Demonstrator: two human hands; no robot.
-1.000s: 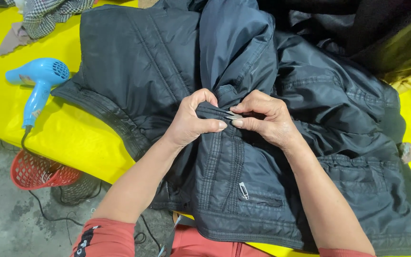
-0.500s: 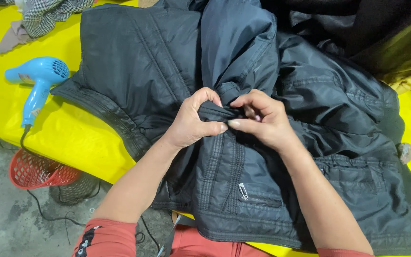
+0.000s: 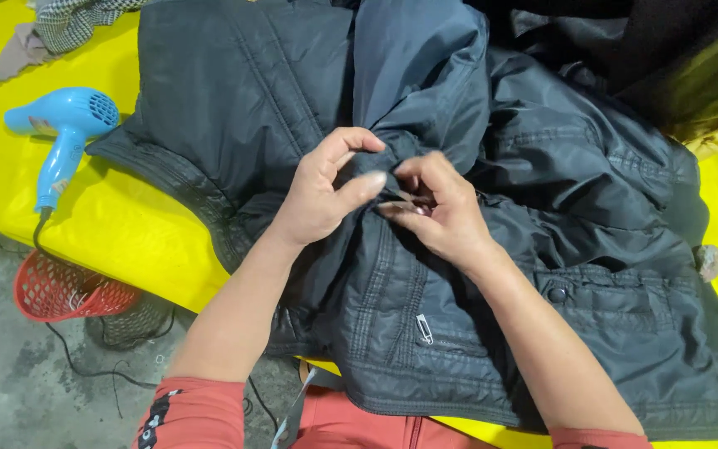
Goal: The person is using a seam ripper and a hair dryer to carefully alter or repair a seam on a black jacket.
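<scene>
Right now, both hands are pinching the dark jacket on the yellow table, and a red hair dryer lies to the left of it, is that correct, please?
Not quite: the hair dryer is blue, not red, as the head view shows. The rest holds: the left hand and right hand pinch the dark jacket on the yellow table.

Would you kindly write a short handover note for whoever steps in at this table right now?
Left hand: pinching a fold of the dark navy quilted jacket at its front edge.
Right hand: fingertips pressed to the same fold, around a small part I cannot make out.
The jacket lies spread on the yellow table; the light blue hair dryer lies to its left, untouched.
Done and left: cannot tell; the fold is in both hands.
</scene>
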